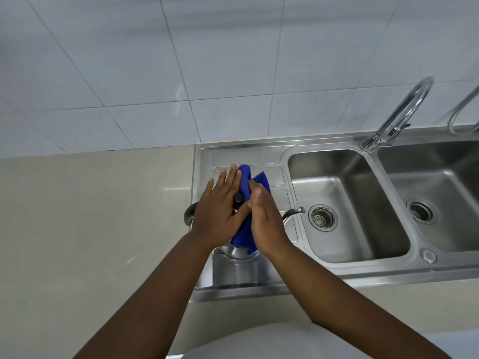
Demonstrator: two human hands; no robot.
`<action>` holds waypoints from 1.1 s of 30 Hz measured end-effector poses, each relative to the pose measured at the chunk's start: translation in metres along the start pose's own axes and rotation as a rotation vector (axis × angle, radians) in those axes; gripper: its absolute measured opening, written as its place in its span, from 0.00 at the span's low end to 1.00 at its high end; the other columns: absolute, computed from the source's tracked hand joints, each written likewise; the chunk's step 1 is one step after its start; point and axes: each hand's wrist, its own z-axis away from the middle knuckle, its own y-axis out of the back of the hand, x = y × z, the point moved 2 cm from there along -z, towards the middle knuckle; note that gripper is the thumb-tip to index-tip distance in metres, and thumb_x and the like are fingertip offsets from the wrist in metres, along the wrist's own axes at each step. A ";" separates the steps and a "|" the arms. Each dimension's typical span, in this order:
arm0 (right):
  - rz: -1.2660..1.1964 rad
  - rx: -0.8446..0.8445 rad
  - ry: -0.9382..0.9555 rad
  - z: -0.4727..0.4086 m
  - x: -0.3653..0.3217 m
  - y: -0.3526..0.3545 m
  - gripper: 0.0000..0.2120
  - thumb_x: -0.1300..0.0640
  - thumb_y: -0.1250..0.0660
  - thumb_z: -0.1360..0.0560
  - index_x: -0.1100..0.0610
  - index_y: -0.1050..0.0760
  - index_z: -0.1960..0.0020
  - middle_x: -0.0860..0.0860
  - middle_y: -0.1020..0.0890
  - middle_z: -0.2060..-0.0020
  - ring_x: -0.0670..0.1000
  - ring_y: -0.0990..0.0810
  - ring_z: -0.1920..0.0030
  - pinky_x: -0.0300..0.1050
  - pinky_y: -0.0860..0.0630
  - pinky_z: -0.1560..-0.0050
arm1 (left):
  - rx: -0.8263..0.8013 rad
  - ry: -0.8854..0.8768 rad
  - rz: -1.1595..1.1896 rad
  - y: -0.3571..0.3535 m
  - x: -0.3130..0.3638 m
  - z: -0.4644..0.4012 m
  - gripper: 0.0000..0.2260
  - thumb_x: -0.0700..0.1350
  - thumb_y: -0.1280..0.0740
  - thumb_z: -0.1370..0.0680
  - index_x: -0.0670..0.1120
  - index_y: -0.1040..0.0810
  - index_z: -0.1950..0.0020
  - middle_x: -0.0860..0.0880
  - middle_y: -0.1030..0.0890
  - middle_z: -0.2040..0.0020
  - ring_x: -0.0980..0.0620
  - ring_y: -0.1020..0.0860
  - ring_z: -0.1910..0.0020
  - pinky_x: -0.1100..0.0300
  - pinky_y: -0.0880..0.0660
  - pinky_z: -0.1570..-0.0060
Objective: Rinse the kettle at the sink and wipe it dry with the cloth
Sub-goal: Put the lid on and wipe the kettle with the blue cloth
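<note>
Head camera looking down at my hands, so here's the deal: the kettle (239, 251) is sitting on the steel draining board (207, 161) just left of the sink (347, 203), mostly buried under my hands, with its handle (188, 215) poking out left and the spout (294, 212) pointing toward the basin. I parked it there, I reckon, so drips run off onto steel and not onto the table (90, 216). My left hand (220, 213) lies flat on top with fingers (228, 177) spread and released, not gripping anything, just pinning the kettle down beside the black lid knob (238, 197) so it won't skate around. My right hand (264, 218) presses the blue cloth (246, 229) against the kettle's side, fingers closed loosely on the cloth. Tap (404, 110) looks off, no water running that I can see, so I'd guess rinsing is done and this is the drying bit. Can't tell how wet it is underneath.
</note>
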 end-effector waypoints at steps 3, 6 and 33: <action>0.005 -0.056 -0.070 -0.011 -0.002 0.007 0.30 0.36 0.56 0.20 0.53 0.23 0.41 0.54 0.17 0.47 0.55 0.20 0.44 0.58 0.26 0.37 | -0.003 -0.090 0.015 0.002 -0.005 -0.004 0.32 0.67 0.56 0.21 0.53 0.54 0.21 0.54 0.51 0.20 0.54 0.54 0.21 0.48 0.53 0.22; -0.005 -0.164 -0.383 -0.026 -0.004 0.013 0.36 0.27 0.59 0.25 0.45 0.23 0.37 0.52 0.15 0.47 0.53 0.17 0.46 0.57 0.25 0.35 | -0.032 -0.147 -0.018 0.003 -0.009 -0.009 0.32 0.66 0.54 0.21 0.52 0.53 0.21 0.54 0.52 0.20 0.54 0.54 0.21 0.45 0.51 0.23; -0.082 -0.653 -0.036 -0.029 0.037 0.043 0.35 0.25 0.51 0.27 0.37 0.45 0.23 0.34 0.44 0.22 0.39 0.49 0.21 0.44 0.48 0.23 | 0.101 0.242 0.088 -0.001 0.011 0.008 0.35 0.63 0.46 0.22 0.46 0.47 0.20 0.47 0.52 0.20 0.50 0.58 0.21 0.47 0.58 0.23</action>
